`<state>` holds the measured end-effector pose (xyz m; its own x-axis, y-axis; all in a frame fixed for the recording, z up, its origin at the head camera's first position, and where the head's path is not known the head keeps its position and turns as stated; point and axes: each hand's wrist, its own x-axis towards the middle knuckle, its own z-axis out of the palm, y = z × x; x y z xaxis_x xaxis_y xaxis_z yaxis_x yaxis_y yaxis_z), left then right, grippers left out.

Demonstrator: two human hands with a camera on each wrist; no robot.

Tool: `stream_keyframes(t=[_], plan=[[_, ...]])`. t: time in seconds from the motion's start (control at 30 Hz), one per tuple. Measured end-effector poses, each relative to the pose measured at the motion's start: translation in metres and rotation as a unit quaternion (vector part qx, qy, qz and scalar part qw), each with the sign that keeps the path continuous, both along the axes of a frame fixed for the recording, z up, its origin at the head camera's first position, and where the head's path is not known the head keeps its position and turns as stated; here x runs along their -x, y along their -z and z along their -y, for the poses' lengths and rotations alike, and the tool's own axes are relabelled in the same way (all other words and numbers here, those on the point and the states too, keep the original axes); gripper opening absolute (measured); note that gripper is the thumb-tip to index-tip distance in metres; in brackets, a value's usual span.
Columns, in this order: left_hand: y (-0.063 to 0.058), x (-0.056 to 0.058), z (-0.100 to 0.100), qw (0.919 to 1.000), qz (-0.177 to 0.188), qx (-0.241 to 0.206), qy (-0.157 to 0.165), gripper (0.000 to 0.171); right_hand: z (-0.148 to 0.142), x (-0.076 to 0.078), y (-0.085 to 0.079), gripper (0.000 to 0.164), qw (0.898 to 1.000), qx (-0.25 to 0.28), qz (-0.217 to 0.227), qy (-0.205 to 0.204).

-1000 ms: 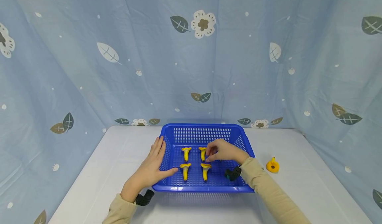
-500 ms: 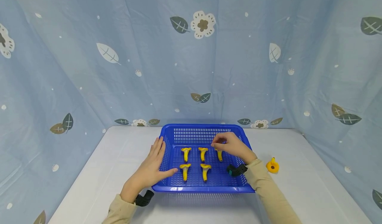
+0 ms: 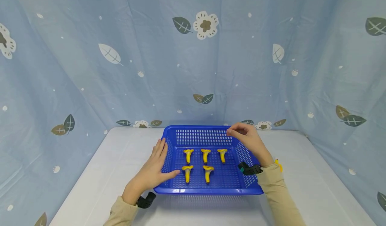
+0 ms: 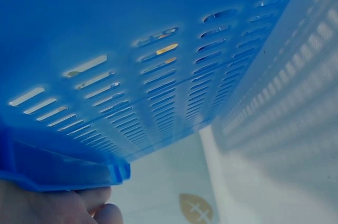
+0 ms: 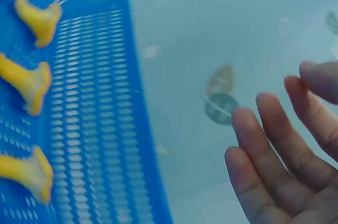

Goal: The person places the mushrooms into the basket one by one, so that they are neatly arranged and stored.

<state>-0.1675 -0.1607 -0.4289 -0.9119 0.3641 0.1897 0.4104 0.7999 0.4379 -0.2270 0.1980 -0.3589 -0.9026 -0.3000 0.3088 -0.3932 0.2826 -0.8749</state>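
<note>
Five little yellow plastic mushrooms lay stems-forward in the blue slotted plastic basket, three at the back, two in front. Left hand pressed flat against the basket's left wall; right hand hovered over its right rim, fingers loose, holding nothing.

Glossy perforated plastic basket (mushrooms perhaps rubbery) on matt cloth.

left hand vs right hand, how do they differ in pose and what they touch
The left hand lies flat with straight fingers against the basket at its left rim; the right hand is raised above the far right corner, touching nothing. The left rests low by the table; the right hangs in the air, fingers loosely curled. Both are bare, hold nothing, and wear beige sleeves.
</note>
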Motion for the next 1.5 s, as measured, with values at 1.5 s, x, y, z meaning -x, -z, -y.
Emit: stream_keyframes(t=[1.5], plan=[[0.0,0.001,-0.001,0.9998,0.02,0.0,-0.006,0.106,-0.195,-0.023,0.119,0.063,0.992,-0.109,0.042,-0.037]])
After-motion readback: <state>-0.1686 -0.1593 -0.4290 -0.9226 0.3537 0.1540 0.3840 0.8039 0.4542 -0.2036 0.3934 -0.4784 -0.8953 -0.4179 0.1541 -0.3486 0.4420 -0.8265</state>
